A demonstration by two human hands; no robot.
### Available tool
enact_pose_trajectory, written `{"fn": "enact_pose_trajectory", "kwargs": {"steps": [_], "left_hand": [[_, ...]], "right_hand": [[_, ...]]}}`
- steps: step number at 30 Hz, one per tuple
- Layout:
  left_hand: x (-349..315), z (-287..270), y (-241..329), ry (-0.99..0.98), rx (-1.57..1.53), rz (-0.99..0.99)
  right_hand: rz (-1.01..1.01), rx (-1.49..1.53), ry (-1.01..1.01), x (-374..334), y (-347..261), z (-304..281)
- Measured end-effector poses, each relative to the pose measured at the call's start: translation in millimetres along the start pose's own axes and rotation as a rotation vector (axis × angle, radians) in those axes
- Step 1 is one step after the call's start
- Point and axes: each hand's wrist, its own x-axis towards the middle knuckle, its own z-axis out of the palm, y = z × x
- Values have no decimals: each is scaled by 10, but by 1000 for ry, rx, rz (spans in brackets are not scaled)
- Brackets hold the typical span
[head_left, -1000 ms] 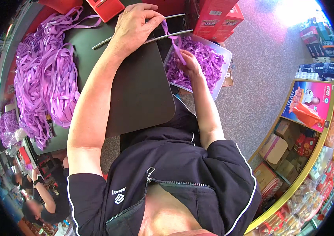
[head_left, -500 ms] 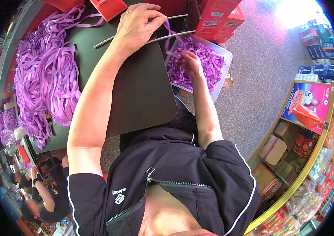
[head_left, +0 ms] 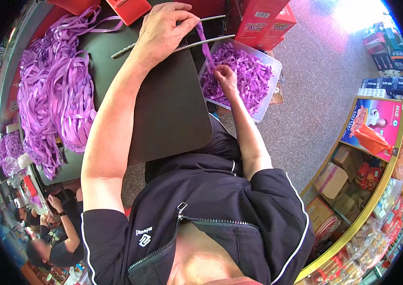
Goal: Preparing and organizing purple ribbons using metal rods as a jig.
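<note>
My left hand [head_left: 166,31] is over the far edge of the dark tabletop [head_left: 170,104], its thumb and forefinger pinched on one end of a purple ribbon [head_left: 204,45]. Two thin metal rods [head_left: 211,41] run beneath that hand and stick out past the table's edge; how they are fixed is hidden. From the left fingertips the ribbon slants down to my right hand [head_left: 226,80], whose fingers are closed on it. Under the right hand stands a clear plastic bin [head_left: 273,76] heaped with short purple ribbon pieces [head_left: 249,71].
Long bundles of purple ribbon [head_left: 56,90] cover the table's left side. Red boxes [head_left: 263,23] stand beyond the bin, and a red container [head_left: 129,9] sits at the far edge. At right is a yellow-edged display case [head_left: 396,142]. Another person [head_left: 61,237] works at lower left.
The ribbon between my hands went from loose and curled to nearly straight. My right hand shifted slightly left, while the left stayed almost in place. The other person's arms moved.
</note>
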Motion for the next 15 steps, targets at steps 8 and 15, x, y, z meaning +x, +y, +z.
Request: {"fn": "enact_pose_trajectory", "kwargs": {"steps": [8,15], "left_hand": [[-15,-4,-1,-3,5,-16],[9,3,-8,-13,19,6]], "right_hand": [[293,425,-115,-2,-128,-12],[348,325,-123,54,-17,10]]}}
